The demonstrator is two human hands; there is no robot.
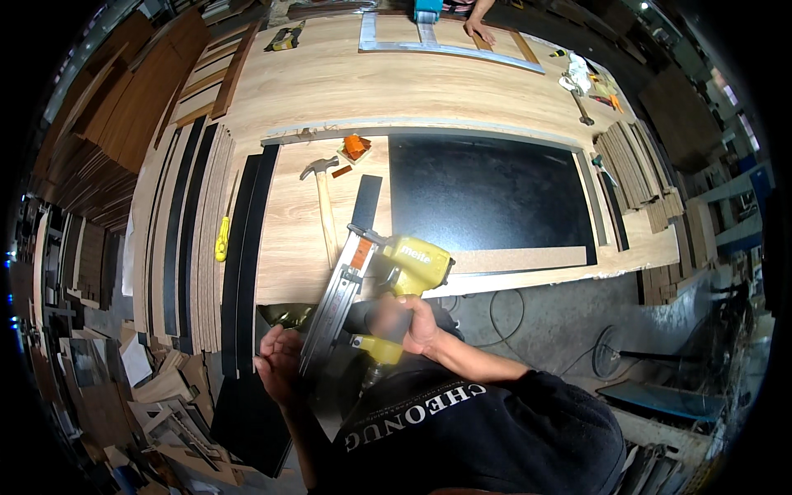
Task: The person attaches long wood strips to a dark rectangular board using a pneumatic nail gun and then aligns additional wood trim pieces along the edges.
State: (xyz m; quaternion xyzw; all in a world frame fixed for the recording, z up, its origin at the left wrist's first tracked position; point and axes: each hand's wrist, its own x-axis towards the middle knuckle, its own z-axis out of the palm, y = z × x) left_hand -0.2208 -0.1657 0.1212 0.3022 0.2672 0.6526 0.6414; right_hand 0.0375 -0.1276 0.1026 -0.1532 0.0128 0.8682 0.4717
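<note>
My right hand (pixel 419 323) grips the handle of a yellow nail gun (pixel 417 262), held over the near edge of the workbench. Its long silver magazine (pixel 334 301) slants down to the left, with an orange-brown piece showing at its upper end. My left hand (pixel 280 351) is beside the magazine's lower end, fingers loosely bent and apart, with nothing visible in them. Beyond the gun lies a black panel (pixel 487 194), with a chipboard strip (pixel 524 260) along its near side. A short dark strip (pixel 368 200) lies left of the panel.
A claw hammer (pixel 323 202) and orange-brown blocks (pixel 355 148) lie left of the panel. Dark strips (pixel 247 247) and a yellow screwdriver (pixel 222 239) are farther left. Stacked chipboard strips (pixel 639 169) stand right. Across the bench, another person's hand (pixel 480 31) rests by a metal frame (pixel 454 55).
</note>
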